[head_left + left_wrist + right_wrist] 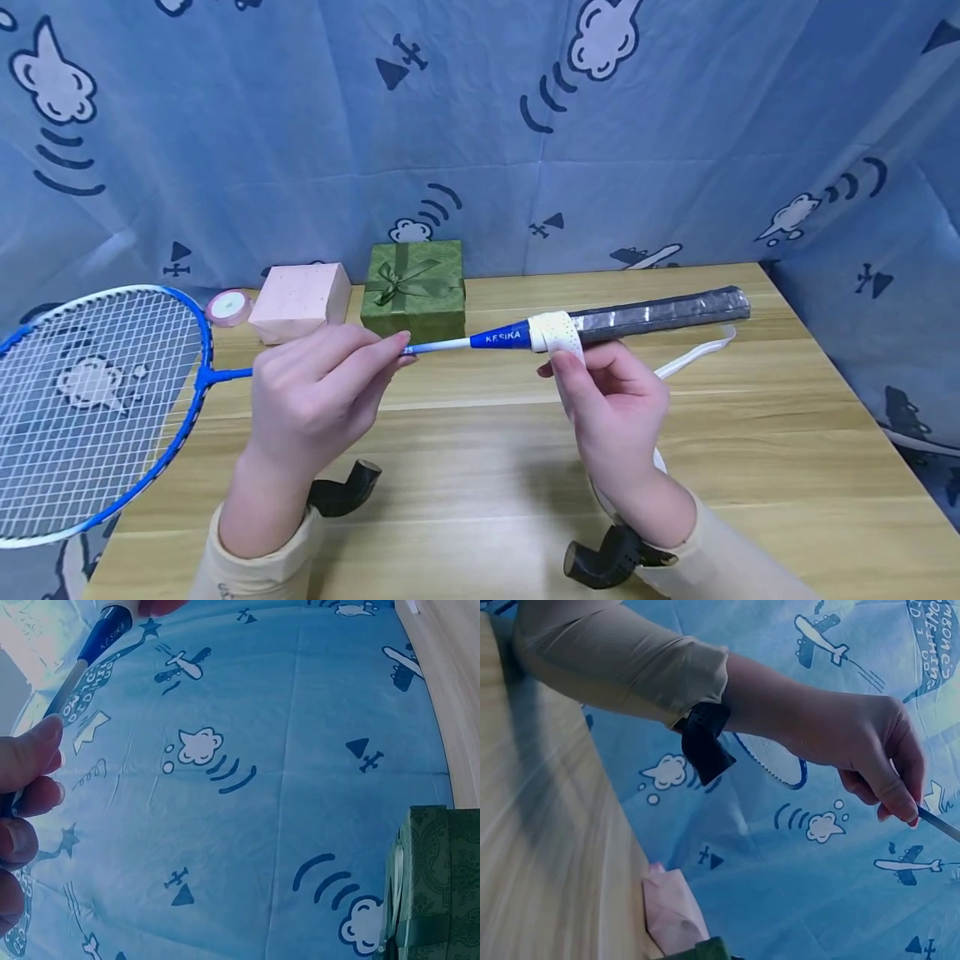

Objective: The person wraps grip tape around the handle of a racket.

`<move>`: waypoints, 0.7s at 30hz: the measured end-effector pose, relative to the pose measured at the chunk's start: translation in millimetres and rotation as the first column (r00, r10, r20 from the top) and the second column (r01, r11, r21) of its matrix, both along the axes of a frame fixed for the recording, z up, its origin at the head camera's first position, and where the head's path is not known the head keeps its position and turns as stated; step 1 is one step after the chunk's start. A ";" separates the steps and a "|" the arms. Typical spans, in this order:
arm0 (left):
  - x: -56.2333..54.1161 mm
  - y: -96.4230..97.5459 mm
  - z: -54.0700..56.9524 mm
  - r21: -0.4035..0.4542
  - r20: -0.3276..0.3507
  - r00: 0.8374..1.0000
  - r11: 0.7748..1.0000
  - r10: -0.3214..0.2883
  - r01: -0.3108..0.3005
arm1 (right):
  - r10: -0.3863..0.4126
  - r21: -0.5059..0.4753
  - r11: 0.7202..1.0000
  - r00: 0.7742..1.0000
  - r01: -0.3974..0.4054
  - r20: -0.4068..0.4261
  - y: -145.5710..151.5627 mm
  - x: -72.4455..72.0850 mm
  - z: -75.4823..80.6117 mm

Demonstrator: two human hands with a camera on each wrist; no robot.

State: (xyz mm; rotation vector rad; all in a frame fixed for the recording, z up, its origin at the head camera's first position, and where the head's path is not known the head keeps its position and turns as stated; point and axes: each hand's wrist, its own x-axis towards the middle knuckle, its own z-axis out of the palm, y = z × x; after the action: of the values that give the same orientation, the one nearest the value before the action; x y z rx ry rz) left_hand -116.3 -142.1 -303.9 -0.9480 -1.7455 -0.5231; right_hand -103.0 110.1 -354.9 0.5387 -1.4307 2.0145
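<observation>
While two hands (pixel 318 387) (pixel 622 408) pinch – left, one racket (pixel 498 336), right, one white tape (pixel 556 332) – two boxes (pixel 300 302) (pixel 412 312) behind

The left hand (pixel 318 387) is raised, its back toward the head camera, its fingers (pixel 367 367) curled into a pinch. The right hand (pixel 618 408) is raised apart from it, thumb (pixel 577 383) pressing opposite bent fingers. Both forearms (pixel 738 554) slant inward, the wrists (pixel 273 504) showing beyond pale sleeves (pixel 258 560).
</observation>
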 end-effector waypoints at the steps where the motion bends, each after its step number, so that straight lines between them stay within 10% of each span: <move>1: -0.1 -0.3 0.2 -0.006 0.002 1.000 1.000 0.004 -0.004 | 0.008 -0.003 1.000 1.000 -0.008 -0.010 -0.1 -0.7 -0.5; 21: -0.8 -4.3 -0.1 -0.092 0.079 0.997 0.996 0.023 -0.016 | -0.021 0.087 0.996 0.999 0.024 -0.036 3.1 -4.2 -1.0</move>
State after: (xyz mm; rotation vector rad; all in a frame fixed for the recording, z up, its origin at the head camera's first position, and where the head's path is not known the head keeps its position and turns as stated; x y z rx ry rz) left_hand -117.1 -146.3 -304.0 -0.9841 -1.8619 -0.4776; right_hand -107.2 113.2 -355.9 0.5900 -1.5021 1.9229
